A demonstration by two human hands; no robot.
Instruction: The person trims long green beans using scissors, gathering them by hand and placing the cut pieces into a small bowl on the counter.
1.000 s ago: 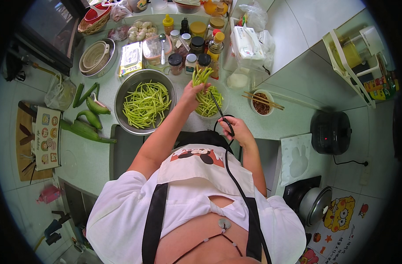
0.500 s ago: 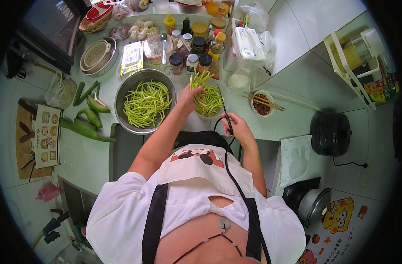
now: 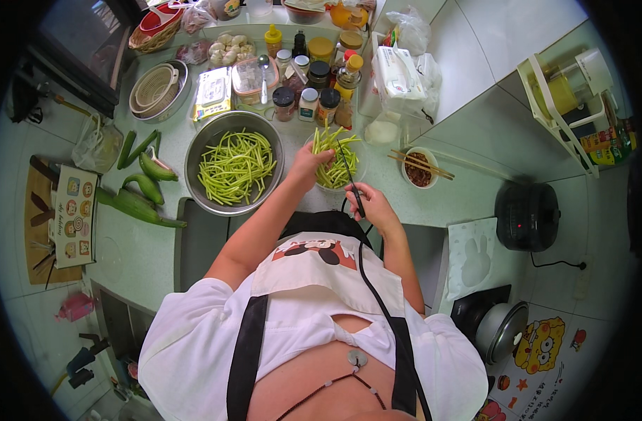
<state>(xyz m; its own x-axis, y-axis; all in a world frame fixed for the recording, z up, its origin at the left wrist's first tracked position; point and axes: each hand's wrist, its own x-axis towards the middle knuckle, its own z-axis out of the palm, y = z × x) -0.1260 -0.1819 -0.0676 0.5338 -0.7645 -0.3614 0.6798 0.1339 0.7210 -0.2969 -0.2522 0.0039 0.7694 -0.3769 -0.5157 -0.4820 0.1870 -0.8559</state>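
Note:
My left hand point(image 3: 312, 161) is closed round a bunch of thin green vegetable stems point(image 3: 326, 140), over a clear bowl point(image 3: 361, 170) that holds more cut stems. My right hand point(image 3: 372, 205) grips black-handled scissors point(image 3: 358, 200), their dark blades pointing up and away beside the bunch. Whether the blades touch the stems I cannot tell. Left of the bowl stands a large steel basin point(image 3: 193, 184) full of green stems point(image 3: 236, 167).
Several jars and bottles point(image 3: 319, 74) crowd the counter behind the bowl. A small bowl of brown food point(image 3: 419, 168) with chopsticks point(image 3: 433, 167) stands to the right. Green gourds point(image 3: 142, 205) lie left of the basin. Nearest me, a sink point(image 3: 201, 238) opens in the counter.
My left hand has moved slightly right and lower with the stems. My right hand has shifted a little left, bringing the scissors' blades up to the bunch.

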